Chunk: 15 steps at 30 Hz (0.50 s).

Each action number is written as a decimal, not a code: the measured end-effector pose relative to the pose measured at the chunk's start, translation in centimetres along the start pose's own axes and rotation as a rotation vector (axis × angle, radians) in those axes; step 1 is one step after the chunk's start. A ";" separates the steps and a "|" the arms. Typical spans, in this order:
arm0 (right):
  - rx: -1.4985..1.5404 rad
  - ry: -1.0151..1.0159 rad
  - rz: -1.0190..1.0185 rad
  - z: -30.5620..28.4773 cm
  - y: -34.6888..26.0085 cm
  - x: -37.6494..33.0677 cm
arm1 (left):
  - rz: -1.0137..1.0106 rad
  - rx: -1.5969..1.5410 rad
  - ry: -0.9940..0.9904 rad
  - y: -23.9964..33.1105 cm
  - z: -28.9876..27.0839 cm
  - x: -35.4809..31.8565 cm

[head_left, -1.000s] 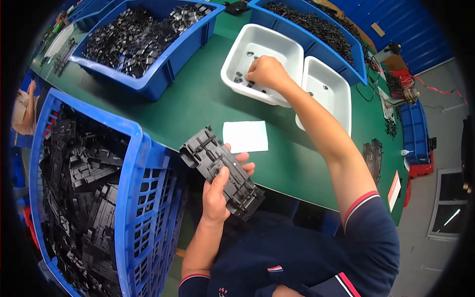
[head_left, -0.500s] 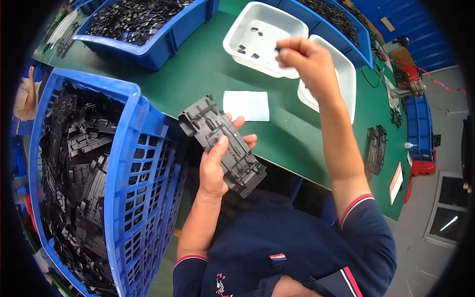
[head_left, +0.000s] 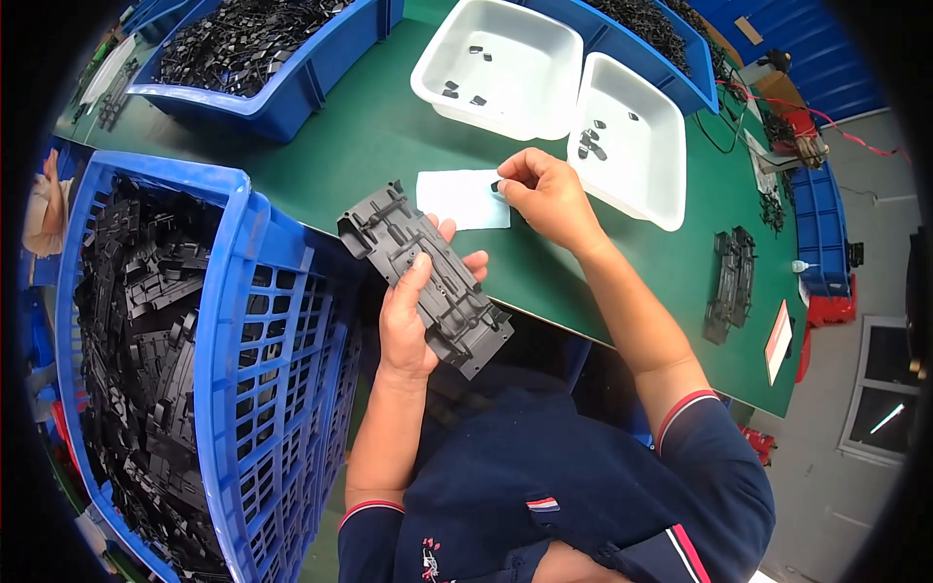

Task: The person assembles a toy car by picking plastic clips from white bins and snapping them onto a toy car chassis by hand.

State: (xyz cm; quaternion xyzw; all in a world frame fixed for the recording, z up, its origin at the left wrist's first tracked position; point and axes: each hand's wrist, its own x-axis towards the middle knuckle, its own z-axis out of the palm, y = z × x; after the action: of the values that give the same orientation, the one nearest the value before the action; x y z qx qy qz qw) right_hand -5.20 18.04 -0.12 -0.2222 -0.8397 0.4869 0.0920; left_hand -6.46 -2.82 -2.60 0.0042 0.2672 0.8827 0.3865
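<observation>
A slatted blue crate (head_left: 216,291) is holding heaped black moulded parts (head_left: 155,360); a blue bin (head_left: 301,102) is holding a mound of small black pieces (head_left: 243,44). Two white tubs (head_left: 515,73) are each holding several dark bits (head_left: 478,100). At the near edge of the green worktop (head_left: 321,175), the left hand (head_left: 408,316) is gripping a long, ribbed, matt-black plate (head_left: 452,291) slantwise, its grip wrapping the sides. The right hand's (head_left: 554,199) grip is pinching one small black piece (head_left: 497,186) by the white sheet (head_left: 462,194).

The left hand (head_left: 403,319) held a molded black part (head_left: 450,288) beside a blue crate (head_left: 206,340) as I watched remotely, the right hand (head_left: 554,201) pinching a small black piece (head_left: 495,186) near a white sheet (head_left: 450,194) on a green table (head_left: 360,136).
</observation>
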 end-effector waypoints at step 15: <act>-0.027 0.073 -0.228 -0.1 -2.6 -1.9 | -0.005 -0.015 -0.008 0.3 0.0 -0.1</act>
State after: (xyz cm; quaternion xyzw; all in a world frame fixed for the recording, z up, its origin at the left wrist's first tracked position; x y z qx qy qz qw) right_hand -4.25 16.10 2.27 -0.1441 -0.8622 0.4535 0.1741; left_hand -6.57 -3.04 -2.41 0.0043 0.2592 0.8837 0.3897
